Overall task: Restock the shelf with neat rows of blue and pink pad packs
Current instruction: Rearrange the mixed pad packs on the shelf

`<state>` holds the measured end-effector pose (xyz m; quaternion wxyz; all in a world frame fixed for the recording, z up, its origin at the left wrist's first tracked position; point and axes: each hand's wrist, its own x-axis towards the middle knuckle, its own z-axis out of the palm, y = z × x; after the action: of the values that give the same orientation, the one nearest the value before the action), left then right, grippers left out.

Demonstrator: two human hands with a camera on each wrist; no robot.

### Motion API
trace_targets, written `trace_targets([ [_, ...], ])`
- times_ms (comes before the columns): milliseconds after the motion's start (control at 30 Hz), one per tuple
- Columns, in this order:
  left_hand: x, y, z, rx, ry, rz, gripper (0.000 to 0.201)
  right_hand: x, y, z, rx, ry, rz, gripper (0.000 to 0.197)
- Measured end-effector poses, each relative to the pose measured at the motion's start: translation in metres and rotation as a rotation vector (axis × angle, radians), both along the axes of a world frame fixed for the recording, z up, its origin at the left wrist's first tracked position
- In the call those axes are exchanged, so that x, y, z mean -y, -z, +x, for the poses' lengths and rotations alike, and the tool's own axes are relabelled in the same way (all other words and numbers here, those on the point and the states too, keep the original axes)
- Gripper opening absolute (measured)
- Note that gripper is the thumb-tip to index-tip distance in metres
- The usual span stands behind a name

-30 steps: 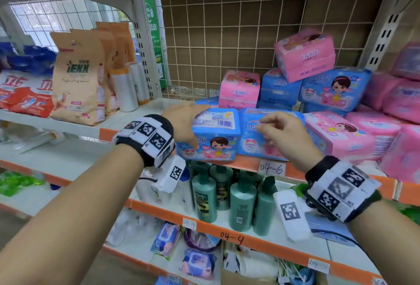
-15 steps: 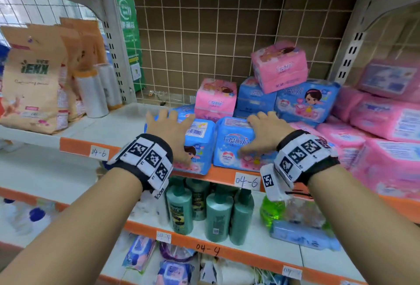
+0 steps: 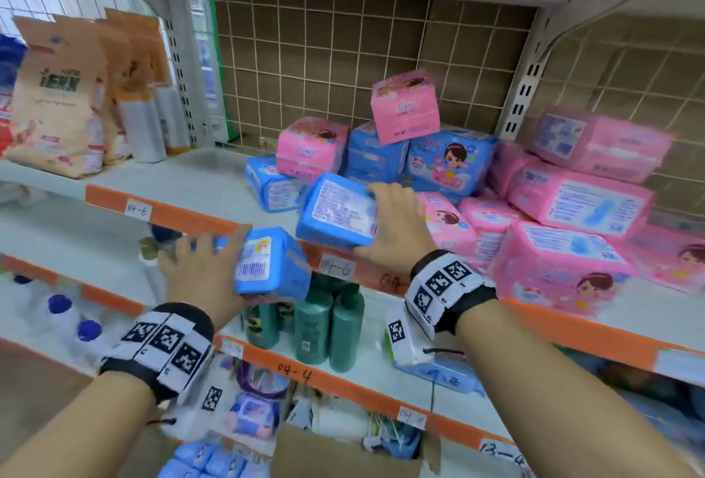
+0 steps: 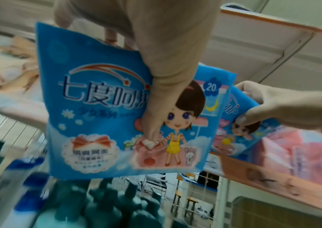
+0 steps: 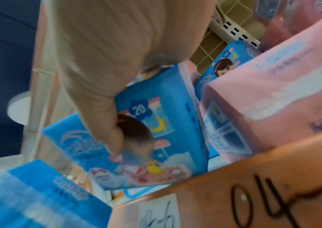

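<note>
Though each soft, blue plastic-wrapped pad pack looks light and squashy, its glossy film may slip, so holding across the broad faces seems safest. At lower centre of the head view, the left hand (image 3: 198,275) clasps one pack (image 3: 272,266) before the orange shelf edge (image 3: 164,212). Right of it, the right hand (image 3: 393,227) clasps another blue pack (image 3: 337,210) over that edge, beside the jumbled pink packs (image 3: 553,260).
</note>
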<state>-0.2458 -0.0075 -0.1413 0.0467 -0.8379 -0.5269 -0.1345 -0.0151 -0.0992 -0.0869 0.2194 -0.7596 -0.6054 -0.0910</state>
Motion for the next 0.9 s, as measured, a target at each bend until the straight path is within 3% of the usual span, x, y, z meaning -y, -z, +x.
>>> trace_targets([
  [200,0.086,0.071,-0.035,-0.137,-0.042,-0.27,0.11,0.05,0.039,-0.038,0.169,-0.178,0.123,0.072],
  [300,0.112,0.118,-0.056,-0.222,-0.057,-0.404,0.112,0.071,0.081,-0.059,0.048,-0.224,0.063,0.068],
  [433,0.12,0.193,-0.074,-0.27,-0.052,-0.522,0.11,0.083,0.167,-0.074,-0.17,-0.218,-0.145,0.077],
  [500,0.129,0.246,-0.087,-0.298,-0.059,-0.643,0.11,0.085,0.228,-0.085,-0.232,-0.188,-0.311,0.085],
  [700,0.158,0.421,-0.125,-0.312,-0.087,-0.96,0.114,0.087,0.428,-0.118,-0.355,-0.056,-0.803,0.08],
  [900,0.158,0.588,-0.138,-0.276,-0.117,-1.024,0.095,0.111,0.622,-0.147,-0.356,0.028,-1.018,0.085],
])
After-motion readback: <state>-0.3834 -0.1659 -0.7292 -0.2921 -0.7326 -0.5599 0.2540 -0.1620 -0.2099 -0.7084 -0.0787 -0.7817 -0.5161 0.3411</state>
